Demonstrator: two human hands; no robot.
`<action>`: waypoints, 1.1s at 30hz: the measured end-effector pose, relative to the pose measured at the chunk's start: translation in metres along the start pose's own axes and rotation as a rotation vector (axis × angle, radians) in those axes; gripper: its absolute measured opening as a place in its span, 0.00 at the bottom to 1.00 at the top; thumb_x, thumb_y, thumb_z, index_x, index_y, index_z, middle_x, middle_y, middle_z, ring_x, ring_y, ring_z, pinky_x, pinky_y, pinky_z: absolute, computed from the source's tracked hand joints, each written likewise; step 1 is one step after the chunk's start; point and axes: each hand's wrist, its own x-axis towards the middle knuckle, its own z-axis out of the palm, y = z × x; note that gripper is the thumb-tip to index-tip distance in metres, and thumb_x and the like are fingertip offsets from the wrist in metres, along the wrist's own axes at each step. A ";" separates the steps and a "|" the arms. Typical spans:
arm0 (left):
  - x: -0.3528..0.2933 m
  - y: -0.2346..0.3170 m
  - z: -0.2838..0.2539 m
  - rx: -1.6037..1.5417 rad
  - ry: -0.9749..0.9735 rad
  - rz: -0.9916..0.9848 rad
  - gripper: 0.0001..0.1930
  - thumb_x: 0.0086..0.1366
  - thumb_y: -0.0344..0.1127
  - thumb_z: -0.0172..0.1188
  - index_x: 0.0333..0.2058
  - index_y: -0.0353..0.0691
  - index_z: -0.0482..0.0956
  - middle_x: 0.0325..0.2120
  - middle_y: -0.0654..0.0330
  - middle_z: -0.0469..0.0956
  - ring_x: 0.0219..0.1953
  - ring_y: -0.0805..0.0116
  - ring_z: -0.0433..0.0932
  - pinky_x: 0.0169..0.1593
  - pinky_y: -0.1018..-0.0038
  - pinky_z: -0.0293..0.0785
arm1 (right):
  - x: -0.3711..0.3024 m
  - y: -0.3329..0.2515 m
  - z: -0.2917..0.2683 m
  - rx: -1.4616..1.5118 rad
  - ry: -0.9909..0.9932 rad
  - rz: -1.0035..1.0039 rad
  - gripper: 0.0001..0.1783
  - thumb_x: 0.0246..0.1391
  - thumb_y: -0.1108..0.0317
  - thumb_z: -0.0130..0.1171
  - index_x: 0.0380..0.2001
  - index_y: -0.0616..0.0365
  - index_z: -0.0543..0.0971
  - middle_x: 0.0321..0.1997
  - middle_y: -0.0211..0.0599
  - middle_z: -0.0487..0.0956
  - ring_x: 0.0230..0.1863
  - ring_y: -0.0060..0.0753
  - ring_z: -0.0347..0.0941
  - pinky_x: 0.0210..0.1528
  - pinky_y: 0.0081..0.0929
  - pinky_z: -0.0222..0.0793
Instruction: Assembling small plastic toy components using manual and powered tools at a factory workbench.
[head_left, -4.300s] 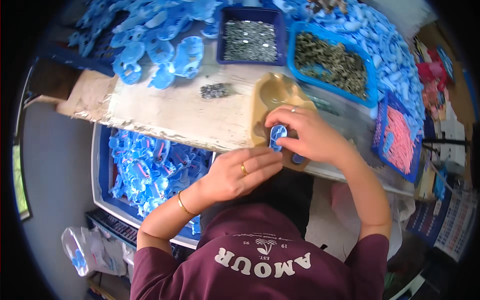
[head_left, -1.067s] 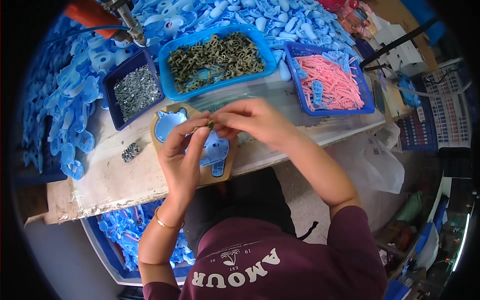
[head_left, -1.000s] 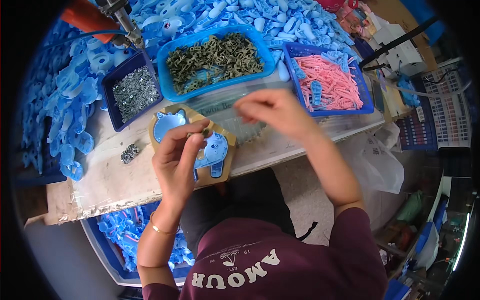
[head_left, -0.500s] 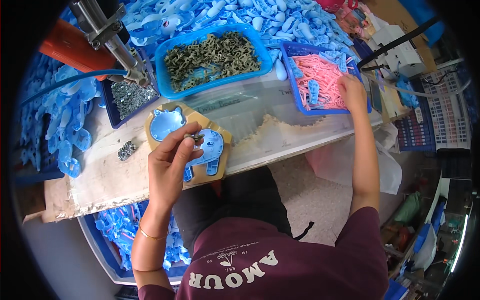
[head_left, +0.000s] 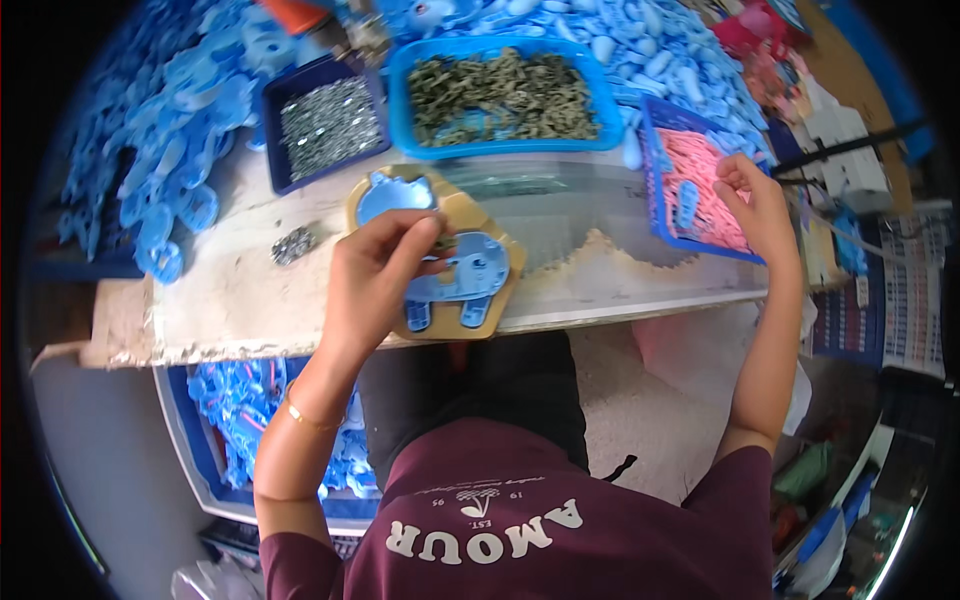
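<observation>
left hand [head_left: 375,270]: thumb and fingertips closed in a pinch on a small olive-brown part [head_left: 443,240], mostly hidden by the fingers. it sits above a tan, angular shaped board [head_left: 455,200], near its middle.

on the board: a rounded light-blue plastic shell with small ears [head_left: 395,200] at the far side; a broader light-blue plastic body shell with two legs [head_left: 480,265] nearer the person, partly behind the left fingers.

right hand [head_left: 755,215]: fingers curled, at the right side of a blue plastic basket [head_left: 654,185] of thin pink plastic strips [head_left: 710,215]. cannot tell whether it grips one.

handling, as judged: a light pinch suits a part this small; too hard and it may twist or slip. best held clear of the shells so nothing is nudged. the strips lie tangled, so take one by its end and lift gently, lest neighbours come along. a fingertip check for doubles seems wise.
</observation>
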 end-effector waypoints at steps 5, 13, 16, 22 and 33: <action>0.004 -0.005 0.007 0.035 -0.002 -0.008 0.12 0.72 0.35 0.62 0.43 0.29 0.83 0.34 0.59 0.85 0.37 0.75 0.84 0.42 0.78 0.82 | -0.015 -0.147 0.076 0.550 -0.322 -0.269 0.07 0.60 0.74 0.66 0.41 0.61 0.82 0.37 0.29 0.83 0.38 0.20 0.77 0.44 0.23 0.73; -0.002 -0.005 0.001 0.024 -0.029 -0.007 0.12 0.73 0.37 0.62 0.41 0.31 0.83 0.35 0.60 0.84 0.39 0.76 0.83 0.45 0.77 0.83 | -0.014 -0.189 0.121 0.686 -0.325 -0.304 0.07 0.57 0.75 0.68 0.39 0.62 0.81 0.35 0.30 0.83 0.38 0.20 0.77 0.44 0.23 0.73; -0.005 -0.007 0.002 -0.049 -0.017 -0.022 0.13 0.73 0.37 0.62 0.41 0.30 0.82 0.35 0.60 0.84 0.38 0.75 0.83 0.45 0.78 0.83 | -0.019 -0.193 0.124 0.645 -0.265 -0.303 0.07 0.57 0.76 0.68 0.36 0.62 0.79 0.33 0.29 0.82 0.36 0.20 0.76 0.42 0.23 0.73; -0.009 -0.013 0.002 -0.057 0.025 0.010 0.11 0.72 0.34 0.62 0.39 0.28 0.83 0.32 0.57 0.85 0.35 0.75 0.84 0.42 0.78 0.82 | -0.028 -0.201 0.134 0.672 -0.197 -0.220 0.08 0.55 0.77 0.68 0.35 0.62 0.78 0.30 0.27 0.80 0.33 0.18 0.73 0.40 0.23 0.72; -0.011 -0.003 -0.018 -0.100 -0.098 -0.044 0.13 0.74 0.35 0.60 0.45 0.28 0.82 0.36 0.56 0.85 0.39 0.70 0.86 0.43 0.78 0.84 | -0.026 -0.208 0.140 0.533 -0.173 -0.443 0.11 0.54 0.76 0.69 0.42 0.60 0.82 0.30 0.32 0.82 0.30 0.23 0.77 0.35 0.22 0.73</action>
